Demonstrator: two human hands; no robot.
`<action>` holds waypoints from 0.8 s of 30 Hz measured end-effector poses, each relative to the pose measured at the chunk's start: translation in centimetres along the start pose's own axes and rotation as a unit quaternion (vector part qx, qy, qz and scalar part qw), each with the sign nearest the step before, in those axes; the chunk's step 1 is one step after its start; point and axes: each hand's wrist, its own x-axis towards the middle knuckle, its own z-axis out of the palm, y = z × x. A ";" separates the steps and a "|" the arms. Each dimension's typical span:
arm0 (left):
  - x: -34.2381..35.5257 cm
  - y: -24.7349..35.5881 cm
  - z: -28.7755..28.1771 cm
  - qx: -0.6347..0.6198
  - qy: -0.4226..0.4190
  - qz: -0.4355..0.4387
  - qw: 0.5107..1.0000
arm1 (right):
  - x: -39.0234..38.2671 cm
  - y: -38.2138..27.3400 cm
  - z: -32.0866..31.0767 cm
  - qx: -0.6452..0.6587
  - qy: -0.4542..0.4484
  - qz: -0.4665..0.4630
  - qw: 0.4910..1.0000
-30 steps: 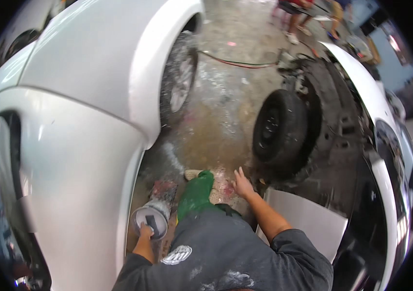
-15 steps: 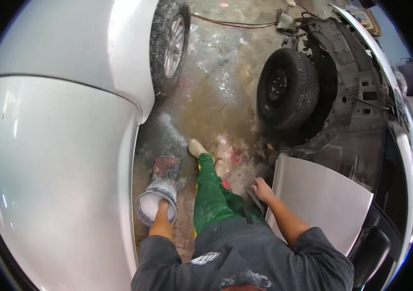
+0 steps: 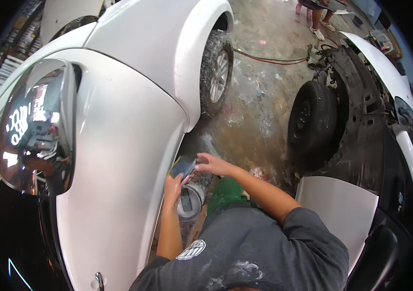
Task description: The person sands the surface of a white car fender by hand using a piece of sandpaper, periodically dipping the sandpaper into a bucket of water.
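Note:
My left hand (image 3: 172,188) is closed on the lower left part of a dark grey, flat sheet of sandpaper (image 3: 183,166) with a yellowish edge. The fingers of my right hand (image 3: 211,164) pinch its upper right side. Both hands are beside the lower edge of a pale silver car door (image 3: 119,160). Below the sandpaper stands a round grey bucket (image 3: 196,202) with a whitish rim. A dark rectangular piece (image 3: 186,200) shows in the bucket; whether it floats or leans there I cannot tell.
A chrome-faced side mirror (image 3: 36,128) juts out at left, and a front wheel (image 3: 216,72) stands ahead. At right are a stripped car body with a black wheel (image 3: 312,116) and a loose pale panel (image 3: 337,208). Hoses (image 3: 269,59) cross the floor near another person's legs (image 3: 317,22).
My left hand has come up out of the bucket and now holds sandpaper. My right hand has moved left from beside the pale panel to the sheet. The view has shifted, showing the mirror.

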 end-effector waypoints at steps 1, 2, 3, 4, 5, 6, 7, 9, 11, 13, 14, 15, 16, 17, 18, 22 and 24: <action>0.0 2.3 1.5 -0.001 0.006 0.006 1.000 | 0.4 -2.4 0.1 0.091 -0.027 0.009 0.995; 0.2 4.6 3.1 -0.015 -0.027 0.002 1.000 | 0.8 -4.7 -0.8 0.086 -0.031 0.003 0.996; 0.7 6.0 3.9 -0.028 -0.062 -0.003 0.998 | 1.3 -7.1 -2.1 0.152 -0.118 0.037 0.981; 1.4 6.4 4.3 -0.027 -0.068 -0.001 0.997 | 1.5 -8.1 -3.3 0.218 -0.197 0.074 0.953; 2.2 6.9 4.7 -0.043 -0.094 -0.027 0.994 | 1.6 -8.2 -4.2 0.217 -0.193 0.071 0.954; 2.9 7.3 5.2 -0.059 -0.119 -0.054 0.990 | 1.5 -7.9 -5.3 0.268 -0.239 0.077 0.930; 3.7 7.7 5.6 -0.059 -0.123 -0.054 0.989 | 1.6 -7.6 -6.0 0.318 -0.286 0.082 0.900; 4.9 8.3 6.3 -0.073 -0.150 -0.073 0.983 | 2.8 -6.8 -6.7 0.352 -0.307 0.069 0.882; 6.8 7.8 5.9 -0.049 -0.153 -0.082 0.984 | 4.0 -5.9 -7.5 0.392 -0.231 0.100 0.885; 8.2 6.8 3.8 -0.023 -0.146 -0.091 0.985 | 4.6 -5.5 -9.9 0.428 -0.139 0.104 0.887; 8.7 6.6 3.0 0.099 -0.103 0.004 0.990 | 6.0 -2.4 -12.6 0.407 0.006 0.136 0.903; 8.8 6.7 1.9 0.219 -0.053 0.099 0.969 | 7.1 -0.2 -15.1 0.308 0.179 0.155 0.921; 7.7 8.7 1.6 0.252 -0.031 0.114 0.961 | 7.6 0.9 -17.4 0.293 0.303 0.222 0.879; 6.3 12.2 2.0 0.267 -0.016 0.106 0.958 | 8.0 2.7 -20.4 0.315 0.333 0.140 0.878; 4.5 14.8 1.3 0.283 0.018 0.094 0.954 | 9.7 0.7 -20.5 0.331 0.328 0.066 0.882; -0.6 20.3 -3.3 0.251 0.160 0.154 0.942 | 18.1 -13.5 -18.5 0.253 0.273 -0.206 0.905; -3.8 22.7 -5.0 0.267 0.213 0.177 0.923 | 19.5 -22.6 -15.5 0.030 0.328 -0.304 0.894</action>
